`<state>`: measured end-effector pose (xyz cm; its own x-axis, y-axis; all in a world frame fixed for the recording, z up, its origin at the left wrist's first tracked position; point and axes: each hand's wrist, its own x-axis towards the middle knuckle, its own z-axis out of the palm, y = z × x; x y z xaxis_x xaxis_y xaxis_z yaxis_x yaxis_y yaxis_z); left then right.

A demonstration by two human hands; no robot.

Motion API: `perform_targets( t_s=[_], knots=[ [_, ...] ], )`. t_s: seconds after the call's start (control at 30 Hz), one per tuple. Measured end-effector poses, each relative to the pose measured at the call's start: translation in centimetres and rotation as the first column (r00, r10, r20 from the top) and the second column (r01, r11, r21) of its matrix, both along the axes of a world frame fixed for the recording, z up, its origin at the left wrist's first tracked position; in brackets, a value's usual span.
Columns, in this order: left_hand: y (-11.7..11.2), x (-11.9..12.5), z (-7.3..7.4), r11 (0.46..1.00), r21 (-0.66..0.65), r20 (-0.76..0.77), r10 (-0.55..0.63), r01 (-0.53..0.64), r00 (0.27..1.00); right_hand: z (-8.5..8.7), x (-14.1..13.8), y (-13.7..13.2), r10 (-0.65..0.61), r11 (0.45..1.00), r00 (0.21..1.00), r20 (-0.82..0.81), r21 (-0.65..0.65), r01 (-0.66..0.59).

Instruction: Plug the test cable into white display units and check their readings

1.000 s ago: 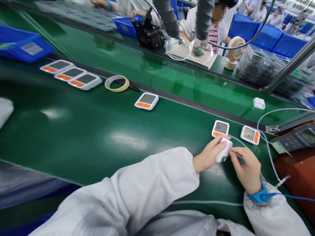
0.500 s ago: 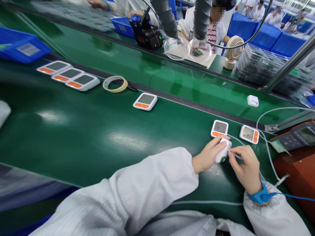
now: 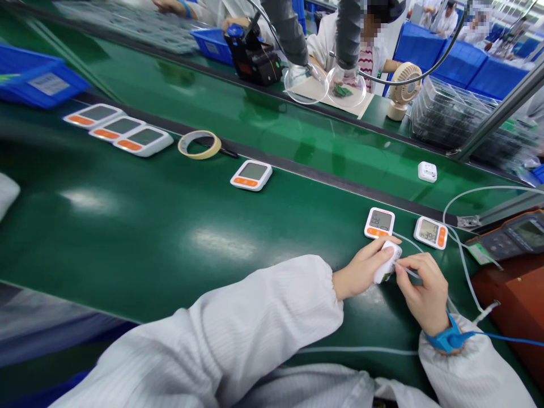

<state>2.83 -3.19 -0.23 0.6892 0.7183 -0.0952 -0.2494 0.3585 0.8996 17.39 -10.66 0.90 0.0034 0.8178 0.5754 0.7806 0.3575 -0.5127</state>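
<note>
My left hand [image 3: 360,274] is closed around a small white device [image 3: 386,262] with a green patch at its lower end. The thumb and fingers of my right hand [image 3: 425,286] pinch a thin pale tube [image 3: 411,272] at the device's right side. Whether the tube's tip sits inside the device or only touches it is hidden. Just beyond my left fingers lies a white monitor with orange buttons [image 3: 379,222], its display lit. A second lit monitor [image 3: 430,232] lies to its right. A blue wrist strap [image 3: 451,339] circles my right wrist.
One monitor [image 3: 251,175] lies mid-table; three more [image 3: 144,140] sit left beside a tape roll [image 3: 199,145]. Tubing [image 3: 461,266] loops at right near a handheld meter [image 3: 527,232]. A small white device [image 3: 427,171] is on the green strip beyond the rail. A co-worker sits opposite.
The small white device on the green strip has moved left. The device in my left hand has turned slightly, while both hands keep their hold almost in place.
</note>
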Motion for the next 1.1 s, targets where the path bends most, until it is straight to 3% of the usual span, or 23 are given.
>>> perform_targets(
  t_s=[0.47, 0.77, 1.1],
  knots=[
    [-0.05, -0.06, -0.7, 0.99, 0.137, -0.082, -0.02, 0.032, 0.996, 0.27, -0.38, -0.06, 0.008, 1.0, 0.999, 0.052, 0.0, -0.008],
    [-0.65, -0.48, -0.39, 0.932, 0.359, -0.221, 0.042, 0.041, 0.974, 0.22, -0.69, -0.34, 0.02, 0.999, 0.996, 0.089, 0.032, -0.022],
    [-0.22, -0.22, -0.09, 0.983, 0.183, -0.117, 0.002, 0.019, 0.993, 0.46, -0.6, -0.16, -0.009, 1.0, 0.997, 0.071, 0.02, 0.008]
  ],
)
